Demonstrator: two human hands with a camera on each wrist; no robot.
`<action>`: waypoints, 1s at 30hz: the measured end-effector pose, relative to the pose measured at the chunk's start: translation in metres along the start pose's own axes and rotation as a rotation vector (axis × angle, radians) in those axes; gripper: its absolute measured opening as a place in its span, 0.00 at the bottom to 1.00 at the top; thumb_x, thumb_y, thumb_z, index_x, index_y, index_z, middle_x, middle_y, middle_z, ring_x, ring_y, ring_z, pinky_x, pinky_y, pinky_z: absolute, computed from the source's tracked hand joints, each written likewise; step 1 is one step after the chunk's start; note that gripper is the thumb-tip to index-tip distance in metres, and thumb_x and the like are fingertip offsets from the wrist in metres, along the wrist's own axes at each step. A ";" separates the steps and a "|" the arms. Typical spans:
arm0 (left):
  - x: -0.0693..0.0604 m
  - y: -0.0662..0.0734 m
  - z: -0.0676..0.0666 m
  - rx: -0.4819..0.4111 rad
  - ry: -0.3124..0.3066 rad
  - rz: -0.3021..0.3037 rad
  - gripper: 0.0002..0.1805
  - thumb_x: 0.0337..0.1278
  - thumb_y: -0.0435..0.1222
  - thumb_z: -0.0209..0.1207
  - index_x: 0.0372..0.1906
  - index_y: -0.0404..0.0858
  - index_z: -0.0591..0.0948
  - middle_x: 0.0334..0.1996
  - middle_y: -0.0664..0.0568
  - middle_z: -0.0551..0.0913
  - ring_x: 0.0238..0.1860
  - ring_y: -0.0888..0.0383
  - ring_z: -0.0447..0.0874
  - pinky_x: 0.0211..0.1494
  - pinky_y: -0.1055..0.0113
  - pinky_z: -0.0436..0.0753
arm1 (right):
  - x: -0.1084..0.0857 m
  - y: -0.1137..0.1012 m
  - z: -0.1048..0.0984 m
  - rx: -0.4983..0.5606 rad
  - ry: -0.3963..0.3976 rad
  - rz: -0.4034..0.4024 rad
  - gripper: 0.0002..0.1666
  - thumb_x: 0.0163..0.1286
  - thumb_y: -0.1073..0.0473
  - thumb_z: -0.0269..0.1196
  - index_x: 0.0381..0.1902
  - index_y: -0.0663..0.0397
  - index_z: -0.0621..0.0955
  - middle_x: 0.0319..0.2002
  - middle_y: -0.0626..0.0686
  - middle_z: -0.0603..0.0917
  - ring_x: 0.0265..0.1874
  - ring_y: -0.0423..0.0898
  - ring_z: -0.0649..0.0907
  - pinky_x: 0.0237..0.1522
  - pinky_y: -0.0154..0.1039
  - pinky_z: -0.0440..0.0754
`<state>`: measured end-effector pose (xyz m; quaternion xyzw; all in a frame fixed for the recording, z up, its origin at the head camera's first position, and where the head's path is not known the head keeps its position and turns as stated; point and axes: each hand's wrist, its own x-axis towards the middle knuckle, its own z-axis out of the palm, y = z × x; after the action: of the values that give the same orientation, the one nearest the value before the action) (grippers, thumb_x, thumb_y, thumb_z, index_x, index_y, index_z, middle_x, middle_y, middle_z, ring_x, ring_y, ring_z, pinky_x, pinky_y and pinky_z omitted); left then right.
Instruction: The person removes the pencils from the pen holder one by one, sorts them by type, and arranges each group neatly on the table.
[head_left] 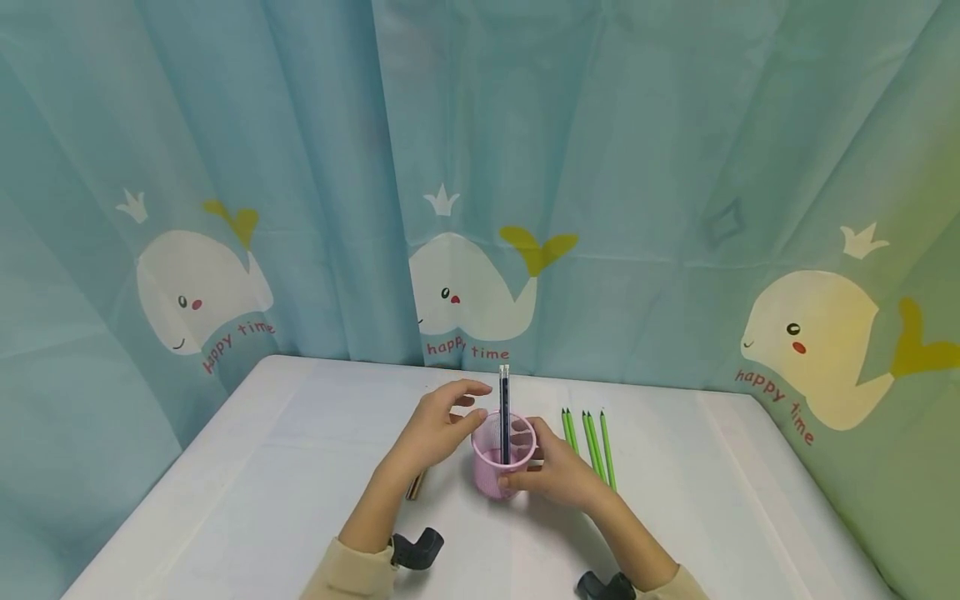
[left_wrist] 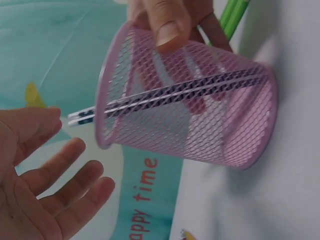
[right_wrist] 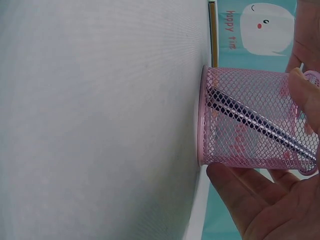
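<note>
A pink mesh pencil cup (head_left: 491,479) stands upright on the white table. Two dark pencils (head_left: 505,417) lean inside it, their pale ends rising above the rim; the mesh shows them slanting in the left wrist view. My right hand (head_left: 562,471) grips the cup from the right, with the thumb (left_wrist: 170,30) on the near side and the fingers around the far side. Beside the rim on the left hovers my left hand (head_left: 442,423), fingers spread and loosely bent. In the left wrist view its fingertips are close to the pencil ends and hold nothing.
Several green pencils (head_left: 592,442) lie on the table (head_left: 690,467) to the right of the cup. A few brownish pencils (head_left: 415,487) lie at the left, partly hidden under my left forearm. Behind the table hangs a blue-green curtain (head_left: 637,167) with printed whales.
</note>
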<state>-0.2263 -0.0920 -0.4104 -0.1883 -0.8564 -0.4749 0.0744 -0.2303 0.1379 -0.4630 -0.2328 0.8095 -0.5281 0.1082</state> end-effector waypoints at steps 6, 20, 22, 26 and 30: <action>0.000 -0.005 0.008 0.008 -0.031 0.015 0.18 0.66 0.37 0.62 0.59 0.44 0.79 0.58 0.53 0.82 0.59 0.49 0.80 0.54 0.57 0.86 | -0.001 -0.001 0.001 0.005 -0.007 -0.008 0.44 0.54 0.57 0.77 0.64 0.58 0.68 0.60 0.60 0.79 0.55 0.59 0.82 0.55 0.53 0.84; 0.001 -0.012 0.019 0.003 -0.091 0.020 0.19 0.67 0.40 0.61 0.61 0.45 0.79 0.62 0.49 0.79 0.61 0.45 0.77 0.55 0.52 0.85 | -0.001 -0.002 -0.001 -0.001 -0.015 -0.015 0.45 0.54 0.57 0.77 0.65 0.58 0.67 0.57 0.60 0.81 0.55 0.60 0.82 0.55 0.52 0.84; 0.002 -0.013 0.020 0.009 -0.099 0.027 0.20 0.67 0.42 0.61 0.61 0.45 0.79 0.62 0.49 0.79 0.62 0.45 0.77 0.56 0.52 0.85 | -0.001 -0.002 -0.001 0.005 -0.018 -0.016 0.45 0.54 0.57 0.77 0.65 0.58 0.67 0.57 0.60 0.81 0.55 0.60 0.82 0.55 0.51 0.84; 0.002 -0.013 0.022 0.051 -0.103 0.033 0.21 0.67 0.47 0.60 0.62 0.47 0.79 0.63 0.50 0.79 0.62 0.47 0.77 0.55 0.54 0.85 | -0.002 -0.002 -0.001 0.013 -0.023 -0.024 0.45 0.55 0.57 0.77 0.66 0.58 0.67 0.58 0.60 0.80 0.55 0.60 0.82 0.55 0.50 0.84; 0.002 -0.014 0.023 0.082 -0.103 0.032 0.21 0.68 0.48 0.59 0.62 0.48 0.79 0.62 0.51 0.79 0.63 0.49 0.77 0.54 0.55 0.85 | -0.002 -0.001 -0.001 0.006 -0.022 -0.027 0.45 0.55 0.57 0.77 0.65 0.58 0.67 0.57 0.60 0.80 0.55 0.59 0.82 0.55 0.50 0.84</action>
<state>-0.2328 -0.0784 -0.4332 -0.2231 -0.8746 -0.4279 0.0458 -0.2289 0.1389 -0.4615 -0.2491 0.8034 -0.5294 0.1107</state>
